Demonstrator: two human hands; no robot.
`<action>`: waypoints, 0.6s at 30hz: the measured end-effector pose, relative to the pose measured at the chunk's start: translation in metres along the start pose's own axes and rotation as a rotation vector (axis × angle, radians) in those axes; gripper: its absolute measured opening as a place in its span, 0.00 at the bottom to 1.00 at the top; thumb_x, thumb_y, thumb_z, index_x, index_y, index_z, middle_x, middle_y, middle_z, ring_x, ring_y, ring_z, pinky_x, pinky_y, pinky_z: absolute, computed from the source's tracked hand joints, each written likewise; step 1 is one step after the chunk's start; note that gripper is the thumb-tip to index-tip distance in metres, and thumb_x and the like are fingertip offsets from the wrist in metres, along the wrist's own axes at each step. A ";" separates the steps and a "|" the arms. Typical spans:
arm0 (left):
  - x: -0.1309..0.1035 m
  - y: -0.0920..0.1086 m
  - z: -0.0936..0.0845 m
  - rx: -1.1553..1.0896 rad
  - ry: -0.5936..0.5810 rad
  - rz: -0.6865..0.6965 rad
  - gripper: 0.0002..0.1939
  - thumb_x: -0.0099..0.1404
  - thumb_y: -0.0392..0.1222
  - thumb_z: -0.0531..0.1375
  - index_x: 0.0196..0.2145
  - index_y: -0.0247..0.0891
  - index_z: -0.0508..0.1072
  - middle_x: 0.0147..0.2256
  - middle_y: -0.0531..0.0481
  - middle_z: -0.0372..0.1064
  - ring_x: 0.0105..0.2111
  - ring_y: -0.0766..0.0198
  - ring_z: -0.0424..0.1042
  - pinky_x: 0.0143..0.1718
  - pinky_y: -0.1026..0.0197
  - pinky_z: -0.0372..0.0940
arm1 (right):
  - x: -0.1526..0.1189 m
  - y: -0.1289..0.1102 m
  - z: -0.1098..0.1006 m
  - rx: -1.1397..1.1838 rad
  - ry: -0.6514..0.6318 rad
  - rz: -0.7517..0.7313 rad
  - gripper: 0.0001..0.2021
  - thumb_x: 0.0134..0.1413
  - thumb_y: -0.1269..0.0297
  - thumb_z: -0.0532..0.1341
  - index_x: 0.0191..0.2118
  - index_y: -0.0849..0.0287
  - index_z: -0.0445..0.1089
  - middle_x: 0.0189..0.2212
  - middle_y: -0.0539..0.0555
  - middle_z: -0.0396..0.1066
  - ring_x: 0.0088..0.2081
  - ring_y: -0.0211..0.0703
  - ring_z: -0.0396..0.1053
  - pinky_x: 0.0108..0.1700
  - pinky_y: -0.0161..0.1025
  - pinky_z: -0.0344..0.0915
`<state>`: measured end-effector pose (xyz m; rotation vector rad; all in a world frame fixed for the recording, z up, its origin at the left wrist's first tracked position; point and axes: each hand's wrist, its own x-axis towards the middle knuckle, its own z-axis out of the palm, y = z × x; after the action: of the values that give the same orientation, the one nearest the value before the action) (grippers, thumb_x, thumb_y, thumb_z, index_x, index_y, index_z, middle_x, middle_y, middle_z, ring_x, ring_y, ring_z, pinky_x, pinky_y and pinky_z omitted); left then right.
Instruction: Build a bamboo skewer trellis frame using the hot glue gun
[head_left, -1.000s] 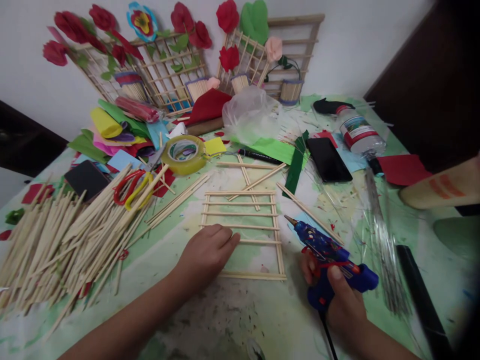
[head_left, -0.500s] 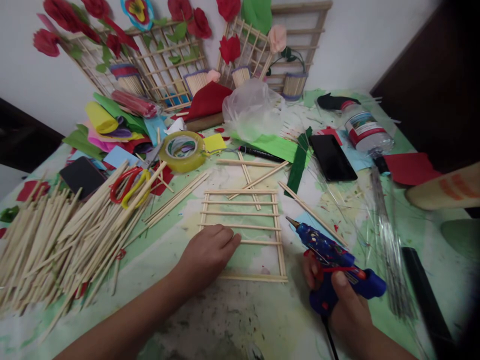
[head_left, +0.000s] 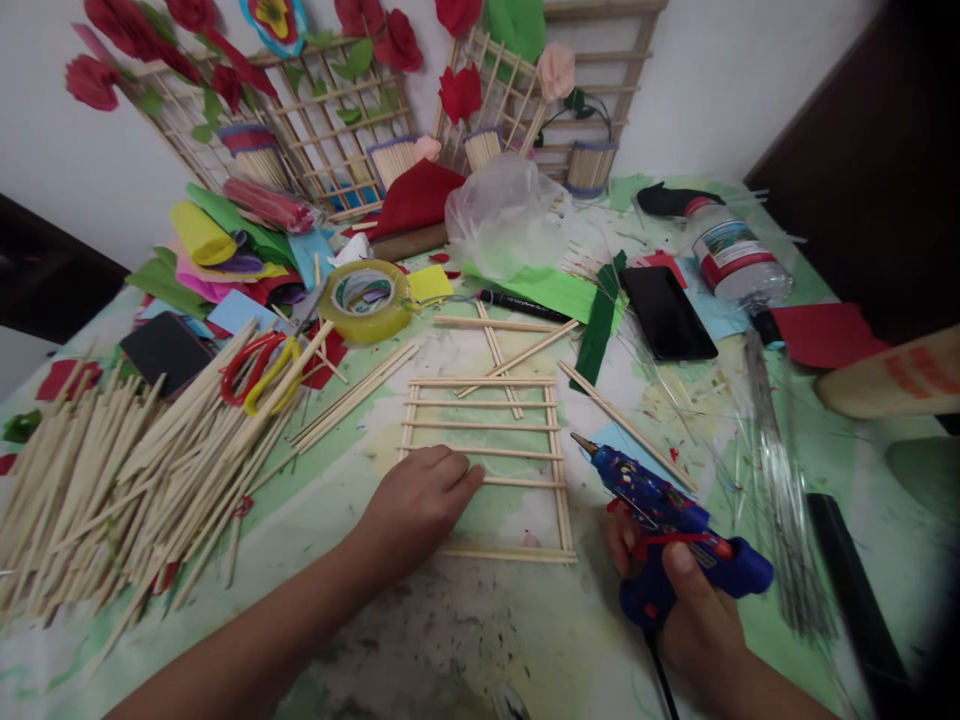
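A ladder-like frame of wooden sticks (head_left: 480, 427) lies flat on the table, with several crossbars between two side rails. My left hand (head_left: 427, 500) rests over its left side, fingers closed on the left end of the lowest inner crossbar (head_left: 523, 483); the fingertips are partly hidden. To the right of the frame, my right hand (head_left: 694, 600) is wrapped round the handle of a blue hot glue gun (head_left: 675, 520). The gun's metal nozzle points up and left, apart from the frame's right rail. Its black cord hangs down below the grip.
A big heap of sticks (head_left: 150, 480) lies at left, with red-and-yellow-handled scissors (head_left: 262, 375) on it. Behind the frame are a tape roll (head_left: 365, 300), loose sticks (head_left: 517, 350) and a black phone (head_left: 667, 312). A plastic bottle (head_left: 735, 255) and thin wires (head_left: 780, 500) lie at right.
Both hands, the glue gun and the stick frame stay nearly in place. The view shifts very slightly, and a small pale shiny object now shows at the bottom edge.
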<state>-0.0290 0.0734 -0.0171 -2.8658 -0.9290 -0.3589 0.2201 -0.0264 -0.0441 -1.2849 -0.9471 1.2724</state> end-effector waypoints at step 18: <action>0.002 -0.004 0.000 -0.077 -0.119 -0.071 0.13 0.68 0.38 0.50 0.41 0.35 0.73 0.30 0.48 0.69 0.31 0.61 0.64 0.31 0.60 0.57 | 0.001 0.001 -0.001 -0.030 0.018 -0.008 0.24 0.53 0.40 0.51 0.24 0.57 0.63 0.21 0.53 0.61 0.27 0.47 0.63 0.31 0.44 0.59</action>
<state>-0.0296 0.0781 -0.0163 -2.9582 -1.0613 -0.2371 0.2213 -0.0259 -0.0450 -1.3128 -0.9609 1.2422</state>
